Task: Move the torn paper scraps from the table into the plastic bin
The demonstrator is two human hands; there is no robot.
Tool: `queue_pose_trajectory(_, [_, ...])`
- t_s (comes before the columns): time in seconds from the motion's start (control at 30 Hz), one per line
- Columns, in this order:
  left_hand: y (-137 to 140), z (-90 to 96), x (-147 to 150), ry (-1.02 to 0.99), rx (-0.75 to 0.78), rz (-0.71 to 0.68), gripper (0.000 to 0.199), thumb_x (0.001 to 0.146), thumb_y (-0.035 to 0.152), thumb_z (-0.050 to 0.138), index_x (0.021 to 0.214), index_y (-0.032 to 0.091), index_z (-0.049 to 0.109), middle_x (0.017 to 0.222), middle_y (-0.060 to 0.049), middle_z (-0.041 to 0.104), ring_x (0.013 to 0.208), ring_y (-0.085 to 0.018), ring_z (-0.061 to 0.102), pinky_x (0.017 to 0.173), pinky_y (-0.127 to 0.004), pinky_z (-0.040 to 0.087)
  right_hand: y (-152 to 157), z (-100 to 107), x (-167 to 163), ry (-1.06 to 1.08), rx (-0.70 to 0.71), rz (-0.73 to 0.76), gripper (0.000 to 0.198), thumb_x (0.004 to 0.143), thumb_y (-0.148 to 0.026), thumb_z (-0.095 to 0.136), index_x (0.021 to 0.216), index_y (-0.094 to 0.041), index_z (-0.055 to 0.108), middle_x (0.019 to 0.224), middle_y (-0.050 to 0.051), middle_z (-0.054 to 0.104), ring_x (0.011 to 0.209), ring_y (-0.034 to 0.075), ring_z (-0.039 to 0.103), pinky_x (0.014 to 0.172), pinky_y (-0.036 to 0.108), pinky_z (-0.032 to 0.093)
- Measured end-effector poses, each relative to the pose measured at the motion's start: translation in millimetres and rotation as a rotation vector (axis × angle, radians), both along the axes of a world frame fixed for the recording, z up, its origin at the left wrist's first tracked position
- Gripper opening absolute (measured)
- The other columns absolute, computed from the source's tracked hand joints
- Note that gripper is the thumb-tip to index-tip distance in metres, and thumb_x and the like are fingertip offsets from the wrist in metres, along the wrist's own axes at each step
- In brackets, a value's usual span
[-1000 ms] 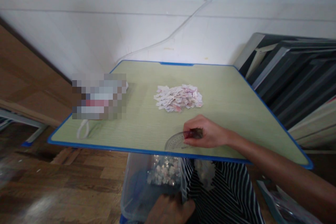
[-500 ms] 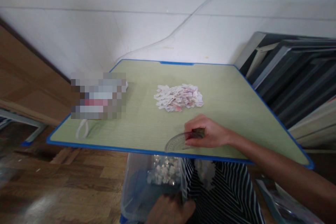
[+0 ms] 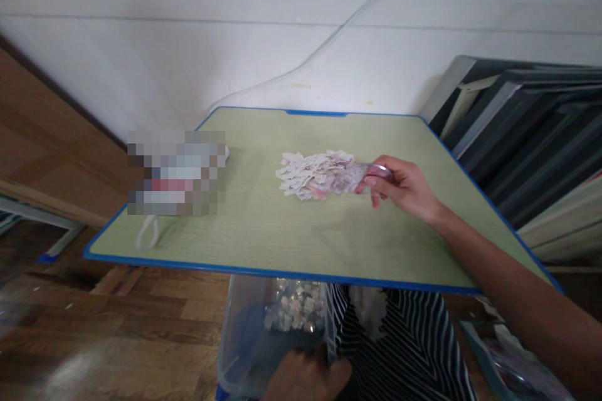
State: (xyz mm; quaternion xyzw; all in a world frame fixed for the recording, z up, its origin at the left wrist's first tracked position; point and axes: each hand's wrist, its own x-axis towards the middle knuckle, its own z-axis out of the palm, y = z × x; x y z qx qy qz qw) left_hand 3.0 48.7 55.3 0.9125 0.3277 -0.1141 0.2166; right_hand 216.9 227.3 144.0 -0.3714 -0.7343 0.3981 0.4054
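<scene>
My right hand (image 3: 399,185) pinches a clear plastic protractor (image 3: 374,169) between thumb and fingers, at the right end of a heap of small pale paper pieces (image 3: 315,175). The protractor's far part overlaps the heap's right side; whether it touches the pieces I cannot tell. Under the table's front edge, my left hand (image 3: 305,377) is closed at the right rim of a clear plastic bin (image 3: 226,332), with the rim running between thumb and fingers. Inside the bin sit several small wrapped bundles (image 3: 296,307).
The heap lies on a pale green table (image 3: 263,232) with a blue edge. A blurred-out item with a white strap loop (image 3: 148,233) rests at the left. Dark panels (image 3: 531,119) lean at the right, and a cardboard box (image 3: 56,138) stands at the left. Striped fabric (image 3: 399,344) is below.
My right hand has lifted the protractor from near the table's front edge and carried it away from me to the heap's right side. My left hand has hardly moved.
</scene>
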Motion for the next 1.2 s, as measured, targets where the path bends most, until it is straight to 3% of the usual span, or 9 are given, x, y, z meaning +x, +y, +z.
queue_pose_trajectory(0.17, [2.6, 1.6, 2.4, -0.006, -0.029, -0.005, 0.015, 0.082, 0.014, 0.052, 0.096, 0.020, 0.052, 0.082, -0.006, 0.063, 0.069, -0.020, 0.061, 0.054, -0.024, 0.045, 4.4, -2.0, 11.9, -0.143, 0.081, -0.103, 0.018, 0.080, -0.034, 0.050, 0.082, -0.016, 0.049, 0.072, 0.003, 0.065, 0.036, 0.004, 0.042, 0.034, 0.018, 0.035])
queue_pose_trajectory(0.33, [2.9, 1.1, 2.8, 0.021, -0.022, -0.018, 0.018, 0.082, 0.012, 0.051, 0.098, 0.020, 0.052, 0.082, -0.006, 0.064, 0.069, -0.021, 0.061, 0.054, -0.025, 0.046, -1.0, -5.5, 1.5, -0.388, 0.204, 0.019, 0.017, 0.084, -0.029, 0.046, 0.087, -0.014, 0.052, 0.075, 0.004, 0.065, 0.041, 0.004, 0.047, 0.041, 0.017, 0.037])
queue_pose_trajectory(0.43, [3.0, 0.7, 1.8, 0.013, 0.002, -0.022, 0.019, 0.083, 0.014, 0.051, 0.100, 0.021, 0.051, 0.084, -0.006, 0.063, 0.071, -0.020, 0.060, 0.056, -0.025, 0.046, -3.9, -3.5, -2.8, -0.365, 0.239, 0.091, 0.014, 0.085, -0.026, 0.044, 0.084, -0.014, 0.051, 0.073, 0.004, 0.065, 0.044, 0.005, 0.050, 0.045, 0.017, 0.039])
queue_pose_trajectory(0.57, [4.1, -0.2, 1.9, 0.032, -0.026, -0.041, 0.018, 0.084, 0.015, 0.050, 0.101, 0.021, 0.051, 0.084, -0.005, 0.064, 0.070, -0.020, 0.060, 0.055, -0.025, 0.045, -4.0, -3.2, -3.7, -0.329, 0.295, 0.016, 0.012, 0.084, -0.025, 0.045, 0.085, -0.014, 0.051, 0.075, 0.004, 0.066, 0.055, 0.008, 0.056, 0.052, 0.018, 0.042])
queue_pose_trajectory(0.67, [3.6, -3.0, 2.1, 0.031, -0.029, -0.046, 0.021, 0.082, 0.014, 0.051, 0.102, 0.021, 0.050, 0.084, -0.006, 0.063, 0.068, -0.020, 0.060, 0.053, -0.024, 0.044, -2.7, -6.7, -3.9, -0.377, 0.308, 0.040, 0.011, 0.084, -0.024, 0.045, 0.084, -0.015, 0.052, 0.076, 0.005, 0.066, 0.065, 0.011, 0.060, 0.057, 0.020, 0.042])
queue_pose_trajectory(0.77, [2.0, -5.6, 1.1, -0.004, -0.005, -0.015, 0.020, 0.081, 0.014, 0.051, 0.100, 0.021, 0.050, 0.082, -0.005, 0.063, 0.067, -0.019, 0.060, 0.052, -0.023, 0.043, -2.4, -9.9, -4.8, -0.352, 0.297, 0.082, 0.011, 0.084, -0.023, 0.045, 0.083, -0.015, 0.051, 0.074, 0.004, 0.066, 0.066, 0.011, 0.061, 0.058, 0.020, 0.043])
queue_pose_trajectory(0.9, [1.5, -4.7, -0.1, 0.000, -0.015, -0.007, 0.018, 0.083, 0.014, 0.049, 0.099, 0.021, 0.050, 0.080, -0.004, 0.063, 0.066, -0.018, 0.060, 0.054, -0.023, 0.043, -2.7, -12.0, -5.8, -0.357, 0.321, 0.007, 0.011, 0.084, -0.024, 0.045, 0.084, -0.015, 0.051, 0.076, 0.005, 0.067, 0.068, 0.012, 0.061, 0.059, 0.021, 0.044])
queue_pose_trajectory(1.03, [3.6, -0.2, 1.3, 0.032, -0.032, -0.019, 0.019, 0.083, 0.015, 0.049, 0.101, 0.020, 0.050, 0.083, -0.006, 0.064, 0.069, -0.020, 0.060, 0.055, -0.025, 0.045, -3.0, -12.2, -6.3, -0.337, 0.295, 0.075, 0.010, 0.084, -0.024, 0.045, 0.082, -0.015, 0.050, 0.075, 0.005, 0.067, 0.068, 0.013, 0.062, 0.060, 0.022, 0.045])
queue_pose_trajectory(1.2, [3.9, 1.0, 2.9, 0.038, -0.048, -0.035, 0.020, 0.083, 0.013, 0.049, 0.102, 0.020, 0.050, 0.086, -0.007, 0.063, 0.074, -0.021, 0.061, 0.057, -0.026, 0.046, -2.6, -11.1, -5.9, -0.343, 0.301, -0.016, 0.011, 0.084, -0.024, 0.045, 0.083, -0.015, 0.050, 0.076, 0.006, 0.067, 0.069, 0.013, 0.062, 0.060, 0.022, 0.046])
